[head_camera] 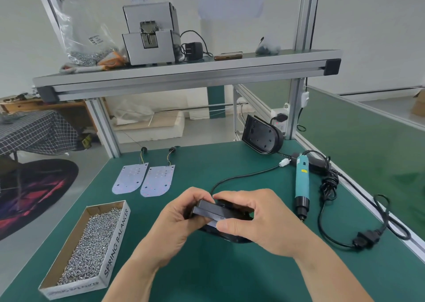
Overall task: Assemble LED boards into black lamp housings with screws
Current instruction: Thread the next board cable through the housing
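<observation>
Both hands hold a black lamp housing (212, 211) just above the green mat, near the front centre. My left hand (177, 219) grips its left end and my right hand (255, 219) wraps its right side, hiding much of it. Two white LED boards (131, 177) (157, 180) with short wires lie flat side by side behind the hands. A cardboard box of small silver screws (92, 244) sits at the front left. Another black housing (261, 136) leans upright at the back right. A teal electric screwdriver (301, 182) lies to the right.
The screwdriver's black cable (331, 186) coils along the right edge toward a plug (365, 240). An aluminium-framed shelf (184, 74) overhangs the back, carrying a grey screw feeder (150, 35) and bags. Frame posts stand at the rear corners.
</observation>
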`<control>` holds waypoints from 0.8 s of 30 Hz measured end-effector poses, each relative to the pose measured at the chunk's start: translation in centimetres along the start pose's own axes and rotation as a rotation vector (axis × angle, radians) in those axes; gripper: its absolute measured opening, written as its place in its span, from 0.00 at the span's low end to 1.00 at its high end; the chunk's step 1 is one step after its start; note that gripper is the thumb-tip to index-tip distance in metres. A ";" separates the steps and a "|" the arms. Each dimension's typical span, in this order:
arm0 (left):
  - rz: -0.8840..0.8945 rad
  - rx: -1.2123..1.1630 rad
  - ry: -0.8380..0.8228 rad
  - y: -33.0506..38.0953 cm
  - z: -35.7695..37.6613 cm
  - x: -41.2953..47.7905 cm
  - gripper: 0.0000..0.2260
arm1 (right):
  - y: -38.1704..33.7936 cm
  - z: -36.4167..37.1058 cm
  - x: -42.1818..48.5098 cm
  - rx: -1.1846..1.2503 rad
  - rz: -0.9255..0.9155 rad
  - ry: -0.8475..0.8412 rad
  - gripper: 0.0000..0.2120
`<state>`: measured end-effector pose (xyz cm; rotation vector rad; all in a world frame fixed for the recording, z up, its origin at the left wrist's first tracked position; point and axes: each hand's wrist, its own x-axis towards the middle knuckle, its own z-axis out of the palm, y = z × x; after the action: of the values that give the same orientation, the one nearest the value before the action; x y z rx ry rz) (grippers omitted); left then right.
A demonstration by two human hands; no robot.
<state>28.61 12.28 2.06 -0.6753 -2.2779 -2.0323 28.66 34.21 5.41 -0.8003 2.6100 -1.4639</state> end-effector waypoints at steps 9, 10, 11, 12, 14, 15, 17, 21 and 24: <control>0.017 0.001 0.089 -0.7 0.1 0.4 0.12 | -0.4 0.1 0.8 0.003 0.008 0.039 0.27; 0.024 0.005 0.096 -0.8 0.1 0.5 0.11 | -0.3 0.0 0.9 0.003 0.006 0.035 0.26; 0.029 0.008 0.104 -0.9 0.2 0.5 0.10 | -0.2 0.0 1.1 0.002 0.004 0.029 0.26; 0.032 0.001 0.114 -1.0 0.2 0.6 0.09 | -0.1 -0.1 1.3 0.002 0.003 0.024 0.26; 0.031 -0.039 0.149 -1.0 0.4 0.9 0.09 | 0.1 -0.4 1.8 0.022 0.005 0.026 0.23; 0.026 -0.063 0.171 -1.0 0.6 1.1 0.08 | 0.2 -0.5 2.0 0.053 0.013 0.039 0.23; 0.008 -0.114 0.217 -0.9 0.9 1.5 0.09 | 0.7 -0.7 2.2 0.183 0.042 0.093 0.23; -0.136 -0.361 0.364 -1.2 1.2 2.3 0.12 | 2.6 -0.2 1.7 0.413 0.117 0.214 0.19; -0.216 -0.419 0.465 -1.8 1.5 2.9 0.11 | 4.5 1.4 1.3 0.218 0.176 0.276 0.08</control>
<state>25.81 14.52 0.95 0.0601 -1.7451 -2.4653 26.05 34.41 1.34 -0.3595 2.5554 -1.8773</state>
